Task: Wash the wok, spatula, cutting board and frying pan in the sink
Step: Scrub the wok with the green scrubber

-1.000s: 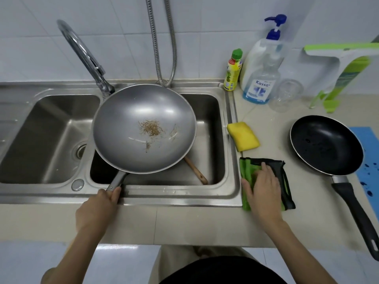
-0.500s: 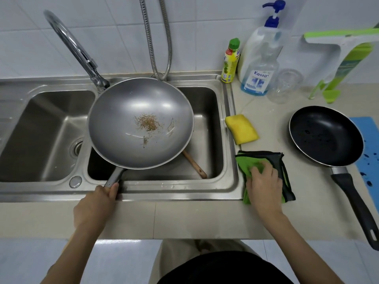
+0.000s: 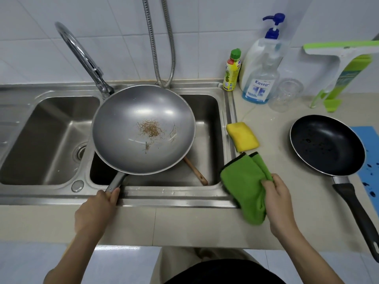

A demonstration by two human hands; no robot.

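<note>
A grey wok [image 3: 127,119] with brown food bits in its middle sits over the right basin of the steel sink [image 3: 213,111]. My left hand [image 3: 96,210] grips the wok's handle at the sink's front rim. A wooden spatula handle [image 3: 195,171] pokes out from under the wok; the rest of it is hidden. My right hand [image 3: 276,199] pinches a green cloth [image 3: 244,183], lifted off the counter at the sink's right edge. The black frying pan [image 3: 326,144] lies on the counter to the right. A blue cutting board [image 3: 369,158] shows at the right edge under the pan.
The tap [image 3: 82,56] and a metal hose [image 3: 162,44] rise behind the sink. A yellow sponge [image 3: 242,136] lies beside the basin. A small yellow bottle [image 3: 231,70], a soap dispenser [image 3: 260,64], a clear glass [image 3: 287,95] and a green squeegee [image 3: 344,64] stand at the back right.
My right hand has closed on the green cloth and lifted it off the counter, so it now hangs unfolded. My left hand keeps hold of the wok handle.
</note>
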